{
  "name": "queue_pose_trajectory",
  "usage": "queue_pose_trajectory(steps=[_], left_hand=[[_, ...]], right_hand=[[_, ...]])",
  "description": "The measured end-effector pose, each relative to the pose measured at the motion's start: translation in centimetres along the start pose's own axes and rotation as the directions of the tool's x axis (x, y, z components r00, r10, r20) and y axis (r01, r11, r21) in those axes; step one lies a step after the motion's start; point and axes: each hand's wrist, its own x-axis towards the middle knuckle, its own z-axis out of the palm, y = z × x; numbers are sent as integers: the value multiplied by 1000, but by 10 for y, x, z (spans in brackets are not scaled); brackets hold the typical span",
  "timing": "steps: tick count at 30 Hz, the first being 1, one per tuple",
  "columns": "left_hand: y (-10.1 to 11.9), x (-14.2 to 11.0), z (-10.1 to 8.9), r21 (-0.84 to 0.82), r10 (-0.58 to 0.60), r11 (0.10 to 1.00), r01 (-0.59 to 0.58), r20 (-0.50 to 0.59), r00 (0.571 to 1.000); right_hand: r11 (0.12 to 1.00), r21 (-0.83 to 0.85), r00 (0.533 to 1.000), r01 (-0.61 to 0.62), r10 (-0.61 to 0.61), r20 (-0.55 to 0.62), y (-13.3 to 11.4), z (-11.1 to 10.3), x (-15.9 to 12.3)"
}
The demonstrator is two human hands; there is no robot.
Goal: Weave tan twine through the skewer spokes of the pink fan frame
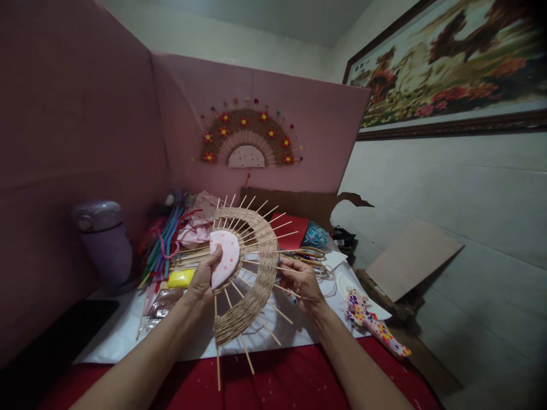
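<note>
A half-round woven piece (256, 267) of twine wound over wooden sticks, with a pink dotted core (225, 256), is held upright above the table. My left hand (204, 279) is closed on the pink core's edge. My right hand (299, 282) is closed at the weave's outer rim, pinching among the stick ends and a strand of twine. Loose twine (314, 256) lies just behind that hand.
A finished fan with red flowers (250, 139) hangs on the pink partition. On the white sheet (128, 336) lie coloured pipe cleaners (164, 239), a yellow packet (179, 278), a red sheet (294, 230) and a patterned glue gun (374, 324). A purple canister (105, 239) stands left.
</note>
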Motion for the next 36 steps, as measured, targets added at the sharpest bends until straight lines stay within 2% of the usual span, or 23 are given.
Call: queue_pose_trajectory(steps=[4,9,13,25,31,36], left_hand=[[0,2,-2,6,28,1000,-28,23,999],[2,5,-4,36,57,998,-55,-57,997],[5,12,-7,60,115,992,-111,-81,990],[4,15,-7,156,156,979,-134,-138,978],[0,17,-12,123,121,987,-107,-118,986],[-3,15,-14,85,36,996,-26,-114,993]], right_hand=[[1000,-12,1000,20,-20,-9,-2,2,-1],[998,40,998,43,-42,-44,-7,3,-3],[996,69,998,56,-56,-14,-9,4,-5],[992,100,996,76,-81,41,-7,6,-5],[990,65,989,121,-126,73,-4,4,-3],[988,70,988,137,-141,56,-1,3,-1]])
